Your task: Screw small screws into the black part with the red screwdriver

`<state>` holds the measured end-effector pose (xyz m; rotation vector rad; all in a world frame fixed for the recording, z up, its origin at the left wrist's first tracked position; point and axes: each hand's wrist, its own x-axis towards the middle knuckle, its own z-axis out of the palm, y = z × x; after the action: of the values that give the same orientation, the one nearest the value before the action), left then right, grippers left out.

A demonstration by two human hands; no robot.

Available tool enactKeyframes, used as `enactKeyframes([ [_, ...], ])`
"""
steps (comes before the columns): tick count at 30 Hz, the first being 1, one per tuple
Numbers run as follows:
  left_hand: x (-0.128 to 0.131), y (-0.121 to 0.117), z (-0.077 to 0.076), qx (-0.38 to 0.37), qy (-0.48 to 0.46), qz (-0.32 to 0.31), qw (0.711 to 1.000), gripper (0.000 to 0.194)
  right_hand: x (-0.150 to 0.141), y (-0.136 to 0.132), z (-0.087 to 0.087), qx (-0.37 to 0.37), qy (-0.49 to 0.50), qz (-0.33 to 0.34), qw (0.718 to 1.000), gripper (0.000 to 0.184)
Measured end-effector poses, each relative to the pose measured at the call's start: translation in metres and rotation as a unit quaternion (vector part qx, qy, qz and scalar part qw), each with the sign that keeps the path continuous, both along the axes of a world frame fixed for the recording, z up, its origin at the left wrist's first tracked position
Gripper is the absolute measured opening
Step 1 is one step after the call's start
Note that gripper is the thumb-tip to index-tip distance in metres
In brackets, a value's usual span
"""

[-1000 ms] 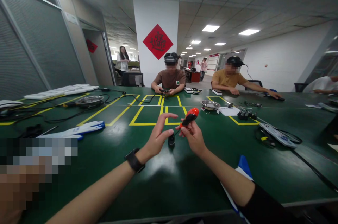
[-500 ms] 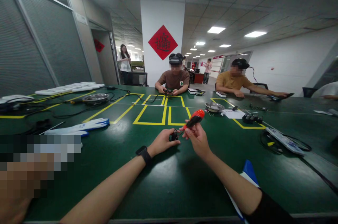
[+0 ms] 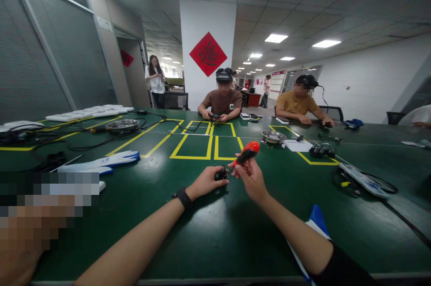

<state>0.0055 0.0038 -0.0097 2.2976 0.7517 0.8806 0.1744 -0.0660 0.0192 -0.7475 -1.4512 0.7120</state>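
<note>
My left hand (image 3: 206, 182), with a black watch on its wrist, is closed around a small black part (image 3: 221, 173) near the table surface. What kind of part it is, I cannot make out. In my right hand (image 3: 251, 177) is a red and black screwdriver (image 3: 247, 153), gripped near the lower end of its handle. Its handle tilts up to the right and the thin shaft points down-left at the black part. Whether the tip touches the part is too small to tell.
On the green table (image 3: 202, 241), white-and-blue gloves (image 3: 101, 160) lie left and another glove (image 3: 318, 221) lies under my right forearm. Beyond are metal bowls (image 3: 273, 136), black parts (image 3: 321, 151), a power strip (image 3: 362, 180) and cables. Two people sit opposite; a blurred-out arm reaches in at left.
My left hand has moved from open above the table to closed around the black part. The screwdriver has come slightly lower beside it. The view has shifted a little left.
</note>
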Motion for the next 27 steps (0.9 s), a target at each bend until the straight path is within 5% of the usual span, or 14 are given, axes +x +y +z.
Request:
enactKeyframes([
  [20,-0.004,-0.002,0.005,-0.053,-0.006,-0.034,0.998,0.028,0.000,-0.003,0.003,-0.009,0.022,-0.008,1.000,0.024],
  [27,-0.003,-0.004,0.006,-0.039,-0.002,-0.025,0.999,0.029,0.000,0.002,0.011,-0.045,0.116,0.051,0.991,0.031],
])
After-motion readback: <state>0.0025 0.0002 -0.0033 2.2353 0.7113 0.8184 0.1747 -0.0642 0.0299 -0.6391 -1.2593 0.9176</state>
